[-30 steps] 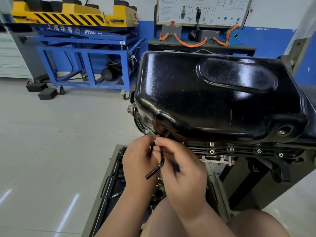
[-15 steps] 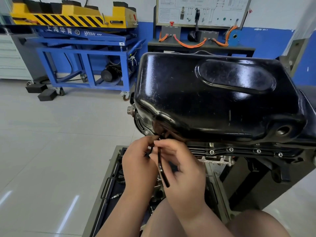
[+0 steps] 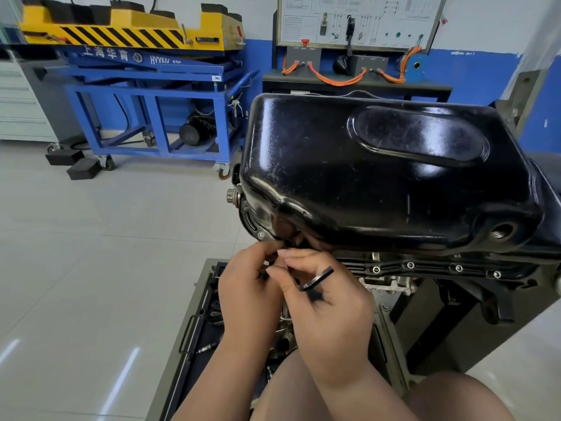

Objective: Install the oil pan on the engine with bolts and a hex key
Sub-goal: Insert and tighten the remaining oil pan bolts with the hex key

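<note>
Pale floor tiles [image 3: 91, 253] spread out to our left, with a blue metal cart [image 3: 158, 95] carrying a yellow striped block parked against the blue-and-white wall, and a wiring board [image 3: 358, 22] with orange cables behind the work. Right in front of us sits the oil pan [image 3: 379, 165], a glossy black tub resting open side down on the engine [image 3: 385, 284], which appears mounted upside down on a stand so that the flange faces us at a handy height. Along the near edge we can count four bolts [image 3: 409, 264] already seated in the flange, so we judge the fastening to be well under way.

Our hands meet at the pan's near left corner, where a bolt seems to be going in; the bolt itself is hidden behind our fingers. Our right hand [image 3: 328, 302] pinches the hex key [image 3: 317, 278] between thumb and fingertips, its free arm sticking out to the right over our knuckles, presumably as the lever for turning. Our left hand [image 3: 249, 287] is curled close beside it, fingertips pressed toward the same spot, most likely steadying the key's tip in the bolt head, though we cannot tell exactly what it pinches.

Below us, a tool tray [image 3: 194, 329] lies open on the floor, kept within reach.
</note>
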Action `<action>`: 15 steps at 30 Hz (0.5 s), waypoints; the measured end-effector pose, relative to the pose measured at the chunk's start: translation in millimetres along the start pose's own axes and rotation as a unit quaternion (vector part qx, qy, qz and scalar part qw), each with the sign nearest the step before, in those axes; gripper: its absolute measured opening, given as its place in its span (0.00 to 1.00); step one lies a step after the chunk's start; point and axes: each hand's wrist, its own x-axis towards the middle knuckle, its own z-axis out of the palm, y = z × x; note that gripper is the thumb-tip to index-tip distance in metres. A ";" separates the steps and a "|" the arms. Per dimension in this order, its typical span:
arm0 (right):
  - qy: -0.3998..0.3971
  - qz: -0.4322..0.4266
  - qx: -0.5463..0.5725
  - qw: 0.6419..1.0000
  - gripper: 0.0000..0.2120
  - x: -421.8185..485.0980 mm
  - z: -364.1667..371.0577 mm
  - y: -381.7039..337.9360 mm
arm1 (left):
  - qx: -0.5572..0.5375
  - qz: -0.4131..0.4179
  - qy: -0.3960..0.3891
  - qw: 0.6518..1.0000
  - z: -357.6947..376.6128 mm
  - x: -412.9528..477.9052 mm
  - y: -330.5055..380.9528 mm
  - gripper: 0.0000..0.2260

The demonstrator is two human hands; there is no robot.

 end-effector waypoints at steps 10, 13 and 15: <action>-0.110 -0.106 -0.016 0.988 0.14 6.0 -10.1 -5.9 | -0.038 -0.008 -0.013 0.999 -1.4 -0.8 5.1 0.07; -0.082 -0.117 -0.025 0.989 0.16 6.1 -11.5 -4.6 | -0.002 0.001 -0.010 1.000 -1.1 1.2 3.2 0.08; -0.044 -0.098 -0.014 0.994 0.15 5.0 -10.0 -3.8 | 0.016 0.002 -0.010 1.000 -1.6 1.4 2.1 0.13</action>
